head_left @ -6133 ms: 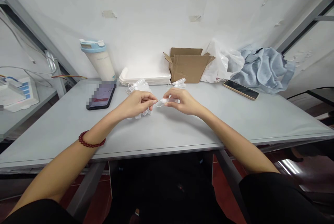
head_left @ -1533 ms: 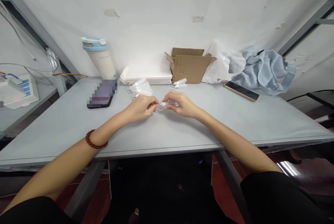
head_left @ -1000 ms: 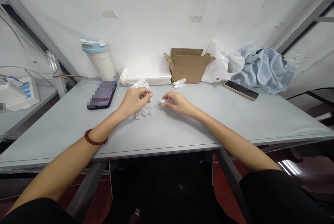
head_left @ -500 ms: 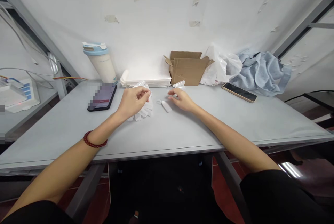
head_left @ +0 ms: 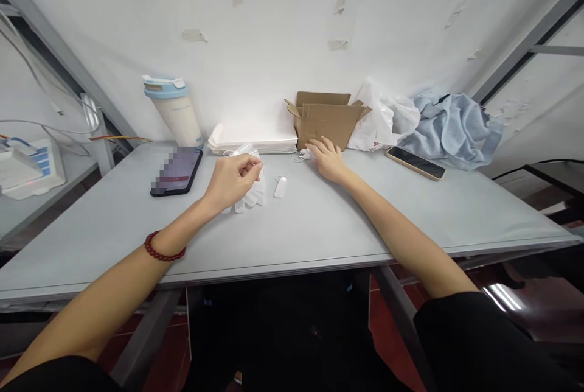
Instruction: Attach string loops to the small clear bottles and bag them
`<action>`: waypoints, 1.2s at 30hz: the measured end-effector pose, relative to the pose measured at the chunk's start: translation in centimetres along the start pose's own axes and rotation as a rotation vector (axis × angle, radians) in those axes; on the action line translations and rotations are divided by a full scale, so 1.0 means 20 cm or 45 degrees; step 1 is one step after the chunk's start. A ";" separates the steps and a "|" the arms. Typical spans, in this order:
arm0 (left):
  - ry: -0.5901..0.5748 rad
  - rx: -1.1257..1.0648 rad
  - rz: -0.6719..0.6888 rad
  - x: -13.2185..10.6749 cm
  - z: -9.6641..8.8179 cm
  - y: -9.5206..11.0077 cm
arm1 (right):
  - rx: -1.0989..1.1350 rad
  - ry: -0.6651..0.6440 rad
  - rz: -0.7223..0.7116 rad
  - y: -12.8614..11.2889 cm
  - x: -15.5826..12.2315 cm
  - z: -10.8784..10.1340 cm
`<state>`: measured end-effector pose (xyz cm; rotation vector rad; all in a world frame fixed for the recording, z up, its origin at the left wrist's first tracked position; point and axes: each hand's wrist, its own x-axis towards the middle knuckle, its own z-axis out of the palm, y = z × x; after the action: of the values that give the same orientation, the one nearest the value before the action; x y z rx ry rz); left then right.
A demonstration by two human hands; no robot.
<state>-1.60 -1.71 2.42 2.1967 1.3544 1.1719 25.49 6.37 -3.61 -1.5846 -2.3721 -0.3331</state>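
Observation:
Over a fanned bunch of small white tags [head_left: 252,198], my left hand [head_left: 232,180] is closed, thumb against fingertips. What it pinches, if anything, is too small to make out. My right hand [head_left: 330,162] is open, its fingers spread over a few white looped tags [head_left: 302,155] in front of the cardboard box. The hand partly covers them, and I cannot tell whether the fingertips touch. Between the two hands a single white tag [head_left: 280,187] with a thin loop lies on the grey table [head_left: 292,234].
Along the wall stand a tumbler [head_left: 176,113], a stack of white sheets [head_left: 255,141], an open cardboard box [head_left: 326,121], a white plastic bag [head_left: 383,117] and blue cloth [head_left: 456,130]. One phone [head_left: 179,173] lies on the left, another phone [head_left: 416,162] on the right.
My right hand has moved away from me toward the box, and its fingers have spread. The single tag has shifted left and turned. My left hand has stayed nearly still.

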 end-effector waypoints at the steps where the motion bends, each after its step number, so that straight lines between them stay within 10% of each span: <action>1: 0.000 0.002 0.002 0.00 0.00 0.00 | -0.008 -0.003 0.011 0.00 0.00 0.00; 14: -0.017 0.015 0.054 0.00 0.00 0.00 | 0.102 0.081 0.153 0.00 0.02 0.03; 21: -0.060 0.021 0.034 -0.01 0.01 -0.01 | 0.661 0.272 0.182 -0.05 -0.01 -0.10; 36: -0.354 0.059 0.090 -0.02 0.04 -0.03 | 1.369 -0.002 0.050 -0.29 -0.13 -0.35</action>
<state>-1.45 -1.64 1.35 2.3520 1.2078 0.8250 21.76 -0.41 1.74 -1.0538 -1.9039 0.8194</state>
